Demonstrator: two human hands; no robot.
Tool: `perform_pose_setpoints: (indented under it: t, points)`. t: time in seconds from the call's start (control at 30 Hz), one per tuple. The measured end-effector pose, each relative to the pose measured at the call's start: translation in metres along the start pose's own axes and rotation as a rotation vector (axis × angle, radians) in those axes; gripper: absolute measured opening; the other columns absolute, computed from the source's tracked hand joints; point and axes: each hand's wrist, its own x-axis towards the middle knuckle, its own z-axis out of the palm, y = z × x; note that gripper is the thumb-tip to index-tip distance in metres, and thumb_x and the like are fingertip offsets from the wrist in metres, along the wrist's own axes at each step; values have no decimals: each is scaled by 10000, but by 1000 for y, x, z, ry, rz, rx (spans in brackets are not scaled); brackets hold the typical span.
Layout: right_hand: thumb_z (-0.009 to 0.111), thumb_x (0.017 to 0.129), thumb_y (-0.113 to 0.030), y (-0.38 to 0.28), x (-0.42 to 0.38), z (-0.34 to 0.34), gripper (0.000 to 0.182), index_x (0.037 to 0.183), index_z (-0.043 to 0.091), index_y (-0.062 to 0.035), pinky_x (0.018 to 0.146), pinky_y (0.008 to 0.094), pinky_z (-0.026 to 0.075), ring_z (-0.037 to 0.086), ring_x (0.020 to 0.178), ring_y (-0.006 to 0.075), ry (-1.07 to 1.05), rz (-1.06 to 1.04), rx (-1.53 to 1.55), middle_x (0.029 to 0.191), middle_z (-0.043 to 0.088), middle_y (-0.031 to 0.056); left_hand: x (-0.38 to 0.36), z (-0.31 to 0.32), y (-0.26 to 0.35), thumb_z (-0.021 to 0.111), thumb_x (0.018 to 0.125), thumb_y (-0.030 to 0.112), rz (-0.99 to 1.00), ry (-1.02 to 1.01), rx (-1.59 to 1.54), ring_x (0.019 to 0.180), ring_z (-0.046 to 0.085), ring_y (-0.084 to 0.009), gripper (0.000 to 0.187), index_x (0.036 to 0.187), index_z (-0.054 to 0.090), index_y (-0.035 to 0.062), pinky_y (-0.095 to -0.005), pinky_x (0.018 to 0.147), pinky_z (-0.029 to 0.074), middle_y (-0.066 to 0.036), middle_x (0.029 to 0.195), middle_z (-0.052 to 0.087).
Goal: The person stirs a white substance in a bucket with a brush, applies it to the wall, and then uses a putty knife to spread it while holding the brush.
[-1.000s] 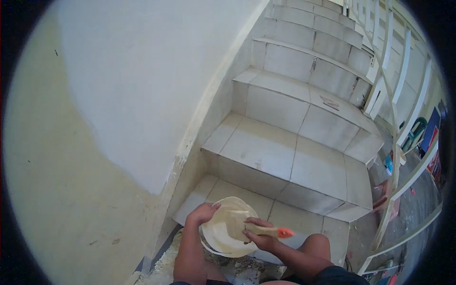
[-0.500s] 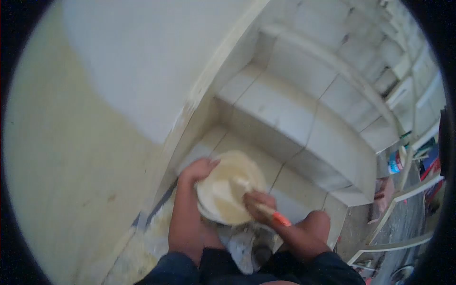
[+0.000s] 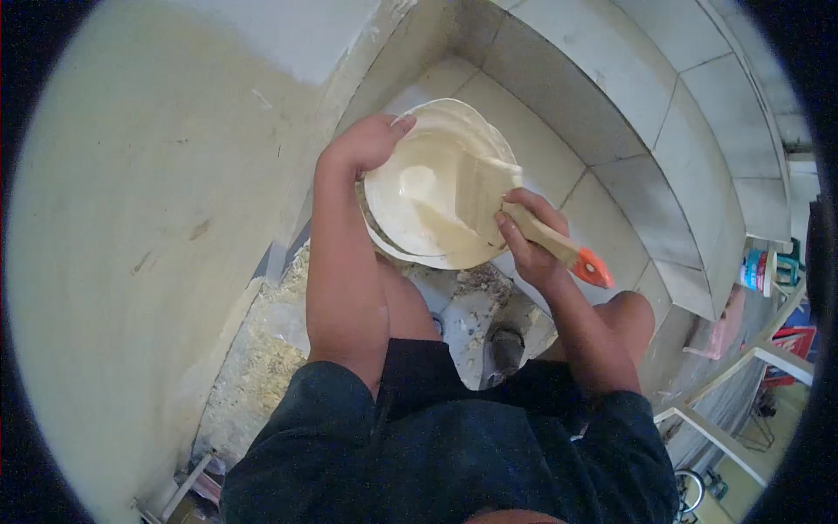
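Note:
A round bucket (image 3: 410, 227) coated inside with cream-coloured paint stands tilted in front of me near the tiled step. My left hand (image 3: 374, 142) grips its upper left rim, with the thumb over the edge. In my right hand (image 3: 534, 234) is a wide brush (image 3: 543, 232) with a wooden handle and an orange end. The brush's broad, paint-covered head lies inside the bucket, against its right side. Cream paint pools at the bottom of the bucket.
Tiled steps (image 3: 611, 196) curve up at the right. A partly painted wall (image 3: 131, 244) fills the left. Stained, paint-splattered floor (image 3: 253, 367) lies below it. At the far right are a small labelled tub (image 3: 754, 269) and a white metal frame (image 3: 724, 441).
The view has tipped down, so bucket and hands appear higher up. The brush head now shows against the bucket's right side, and my right hand sits farther to the right.

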Motion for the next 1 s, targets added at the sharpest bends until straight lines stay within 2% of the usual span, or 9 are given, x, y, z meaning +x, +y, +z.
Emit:
perform_pose_setpoints:
  t: [0.07, 0.2, 0.27, 0.4, 0.47, 0.53, 0.67, 0.8, 1.0]
  points:
    - [648, 740, -29, -14, -2, -4, 272, 1000, 566, -25, 627, 277, 480, 610, 705, 182, 25, 94, 40, 833, 630, 113, -6, -3, 1, 429, 910, 366, -17, 6, -34, 896, 606, -296, 434, 1043, 611, -5, -375, 807, 445, -208, 988, 627]
    - [651, 745, -38, -3, -1, 4, 238, 969, 572, -31, 631, 299, 483, 621, 727, 207, 169, -222, -64, 833, 636, 124, 0, -4, 2, 421, 911, 367, -73, 2, -39, 904, 605, -297, 443, 1048, 606, -11, -376, 807, 445, -214, 988, 624]
    - [657, 743, -48, -2, 9, 6, 228, 958, 583, -39, 636, 305, 486, 630, 724, 221, -85, -121, -100, 835, 635, 134, 9, 4, -15, 418, 911, 369, -37, 13, -31, 904, 605, -304, 449, 1050, 605, -15, -379, 811, 443, -216, 993, 622]
    - [656, 747, -61, -12, 11, 4, 235, 972, 590, -54, 647, 306, 486, 630, 715, 225, 63, -29, -75, 836, 631, 130, 9, 1, 0, 418, 907, 381, -63, 26, -42, 926, 598, -343, 471, 1055, 597, -29, -389, 832, 432, -230, 1015, 613]
    - [660, 736, -49, -6, 13, 5, 242, 967, 586, -44, 644, 306, 487, 629, 719, 210, -35, -129, -188, 829, 627, 138, 5, 3, 6, 418, 906, 387, -40, 17, 25, 937, 593, -354, 476, 1053, 598, -28, -393, 835, 432, -234, 1020, 609]
    - [669, 722, -50, -9, 11, 10, 259, 968, 586, -41, 663, 308, 486, 624, 735, 196, 139, 8, -52, 829, 623, 130, 9, -1, 9, 417, 905, 392, -18, 31, 86, 948, 588, -365, 481, 1052, 599, -28, -397, 837, 432, -239, 1024, 606]
    - [660, 744, -60, -16, 18, 4, 256, 992, 599, -54, 676, 289, 501, 630, 766, 179, -16, 136, -76, 901, 641, 135, 22, 12, -4, 419, 904, 406, 25, -46, 8, 958, 585, -368, 497, 1031, 605, -36, -398, 844, 434, -240, 1037, 600]
    - [646, 764, -58, -13, 14, -3, 296, 1049, 571, -40, 742, 263, 458, 564, 856, 140, 152, 245, 143, 960, 602, 85, 19, 8, 0, 421, 902, 425, 19, -61, 33, 949, 587, -369, 513, 1019, 608, -38, -404, 846, 433, -241, 1037, 598]
    - [647, 772, -63, -42, 13, -12, 310, 1069, 560, -40, 757, 280, 454, 559, 859, 157, 317, 128, 159, 951, 595, 91, 19, 11, -5, 412, 904, 426, 23, -30, 72, 979, 574, -362, 514, 1026, 608, -33, -407, 849, 431, -238, 1043, 596]
